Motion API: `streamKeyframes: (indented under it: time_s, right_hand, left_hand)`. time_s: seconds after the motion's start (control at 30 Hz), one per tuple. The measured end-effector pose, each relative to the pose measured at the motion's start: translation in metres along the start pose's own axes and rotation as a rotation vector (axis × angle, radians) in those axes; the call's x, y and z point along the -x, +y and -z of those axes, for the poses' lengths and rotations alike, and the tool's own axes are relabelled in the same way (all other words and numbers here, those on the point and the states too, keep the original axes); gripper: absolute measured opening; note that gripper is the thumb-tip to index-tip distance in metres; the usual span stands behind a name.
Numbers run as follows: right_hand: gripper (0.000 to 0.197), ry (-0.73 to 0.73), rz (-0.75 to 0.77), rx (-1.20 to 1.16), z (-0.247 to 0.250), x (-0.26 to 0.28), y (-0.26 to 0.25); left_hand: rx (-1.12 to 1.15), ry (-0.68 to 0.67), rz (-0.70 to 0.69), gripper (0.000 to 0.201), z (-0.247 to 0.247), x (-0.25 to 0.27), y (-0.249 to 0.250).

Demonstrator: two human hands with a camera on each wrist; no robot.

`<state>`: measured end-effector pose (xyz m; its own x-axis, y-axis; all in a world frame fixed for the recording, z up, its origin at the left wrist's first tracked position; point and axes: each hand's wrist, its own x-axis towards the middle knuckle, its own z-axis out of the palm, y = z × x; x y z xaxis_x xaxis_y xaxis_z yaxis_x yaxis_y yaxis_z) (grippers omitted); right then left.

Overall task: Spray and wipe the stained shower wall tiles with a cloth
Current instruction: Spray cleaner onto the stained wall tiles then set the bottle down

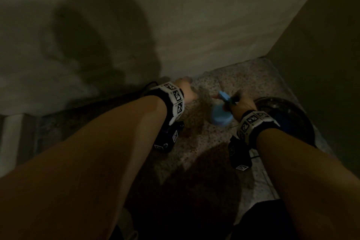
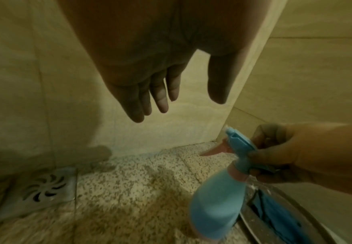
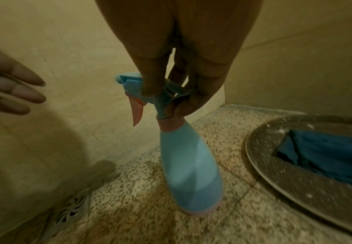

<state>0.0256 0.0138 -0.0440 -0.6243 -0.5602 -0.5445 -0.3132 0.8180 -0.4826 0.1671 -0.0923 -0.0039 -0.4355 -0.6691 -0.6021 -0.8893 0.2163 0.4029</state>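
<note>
Dim shower corner: beige wall tiles (image 2: 70,102) meeting a speckled stone floor (image 2: 133,186), lit yellow-green, soft with blur. Far left on the floor, against the foot of the wall, a square metal drain grate (image 2: 42,188) with a swirl of slots. Above it, shadow of arm and hand across the tiles. Next rightward, left hand (image 2: 150,79) held out over the floor near the wall, fingers (image 2: 162,99) straight and slightly spread, thumb apart, nothing in it; touching the tile or just short of it, not clear from any view. Marker-patterned band with a dark camera unit on each wrist in the head view. Further right, light blue spray bottle (image 3: 188,166) with a pink collar, pink trigger and blue nozzle head, hanging by its neck from the right hand (image 3: 181,69), thumb and fingers curled round the head, trigger untouched by any finger in sight; base tilted, above the floor or just touching it, hard to say; nozzle turned toward the left wall. Rightmost, a round metal basin (image 3: 275,166) on the floor beside the right-hand wall, flecked white, with a folded blue cloth (image 3: 327,158) lying inside, well apart from both hands.
</note>
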Motion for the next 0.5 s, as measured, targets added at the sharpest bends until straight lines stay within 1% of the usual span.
streamKeyframes:
  time_s: [0.1,0.2,0.33,0.4,0.5]
  right_hand:
    - [0.038,-0.002,0.005,-0.002,-0.006,-0.008,0.008]
    - [0.032,-0.001,0.005,-0.001,-0.016,-0.016,0.016]
    - [0.030,0.005,0.027,-0.016,-0.029,-0.024,0.026]
    - [0.030,0.015,0.034,-0.046,-0.030,-0.029,0.029]
    - [0.032,0.024,0.047,-0.017,-0.028,-0.037,0.030]
  left_hand:
    - [0.004,0.000,0.005,0.069,-0.011,-0.006,0.000]
    - [0.008,0.011,0.013,0.067,-0.021,-0.016,0.000]
    - [0.033,-0.039,0.031,0.068,-0.039,-0.025,-0.003]
    - [-0.009,-0.045,0.035,0.069,-0.047,-0.029,-0.004]
    - [-0.046,-0.049,0.035,0.069,-0.057,-0.034,-0.003]
